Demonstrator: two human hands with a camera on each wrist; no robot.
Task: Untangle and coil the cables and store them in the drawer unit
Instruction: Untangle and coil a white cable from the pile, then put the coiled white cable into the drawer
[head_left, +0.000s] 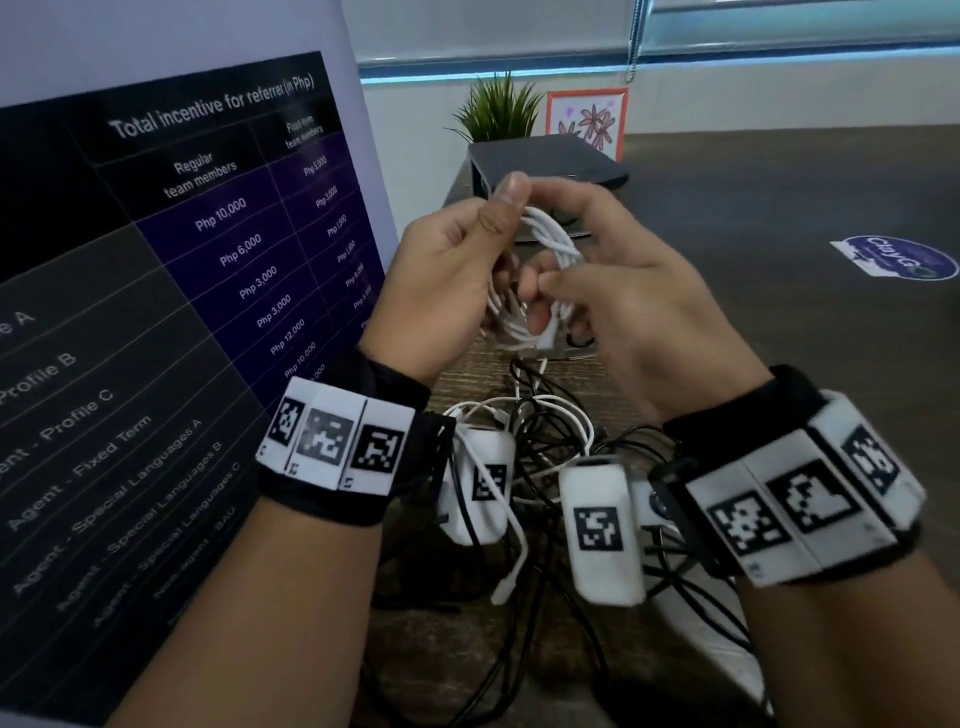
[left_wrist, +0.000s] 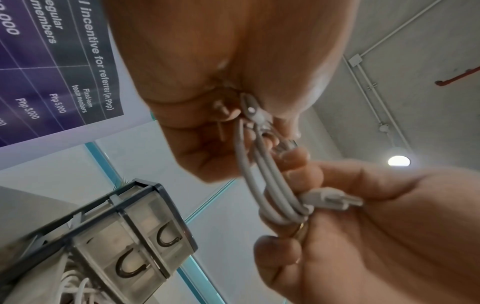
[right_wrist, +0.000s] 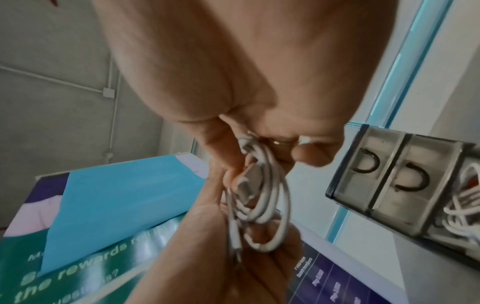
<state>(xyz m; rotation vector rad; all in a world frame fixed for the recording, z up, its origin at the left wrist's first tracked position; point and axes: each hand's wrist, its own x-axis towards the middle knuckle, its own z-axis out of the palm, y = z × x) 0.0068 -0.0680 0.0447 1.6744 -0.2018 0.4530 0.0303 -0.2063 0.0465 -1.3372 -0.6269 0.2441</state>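
A white cable (head_left: 545, 254) is wound into a small coil and held up between both hands above the table. My left hand (head_left: 467, 260) grips the coil's left side, thumb up on top. My right hand (head_left: 597, 270) pinches the coil's right side with curled fingers. In the left wrist view the coil (left_wrist: 270, 185) shows several strands and a white plug (left_wrist: 335, 199) at my right hand's fingers. In the right wrist view the coil (right_wrist: 262, 201) hangs between both hands. The grey drawer unit (head_left: 540, 161) stands behind the hands, its translucent drawers (right_wrist: 405, 181) with U-shaped handles.
A tangle of black and white cables (head_left: 524, 447) lies on the wooden table below my wrists. One drawer (left_wrist: 72, 288) holds white cable. A printed banner (head_left: 182, 286) stands at the left. A plant (head_left: 498, 109) and a framed picture (head_left: 587, 119) stand behind the drawer unit.
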